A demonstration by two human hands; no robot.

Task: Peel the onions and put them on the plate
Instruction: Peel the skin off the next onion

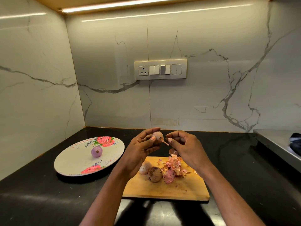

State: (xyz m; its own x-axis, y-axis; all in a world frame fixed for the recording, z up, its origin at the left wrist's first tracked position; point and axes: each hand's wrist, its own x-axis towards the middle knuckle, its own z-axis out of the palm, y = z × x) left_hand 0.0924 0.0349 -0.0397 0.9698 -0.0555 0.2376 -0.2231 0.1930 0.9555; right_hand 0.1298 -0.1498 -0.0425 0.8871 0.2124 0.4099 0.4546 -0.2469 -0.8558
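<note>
Gripping an unpeeled onion (157,136) in left hand (140,150), right hand (184,147) pinching its skin, no readable writing.

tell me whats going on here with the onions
A person is peeling onions over a wooden chopping board. The left hand holds a small onion with its papery skin partly on, while the right hand pinches a strip of skin. One peeled purple onion sits on the floral plate. Two unpeeled onions and a pile of pink peels lie on the board.
</note>
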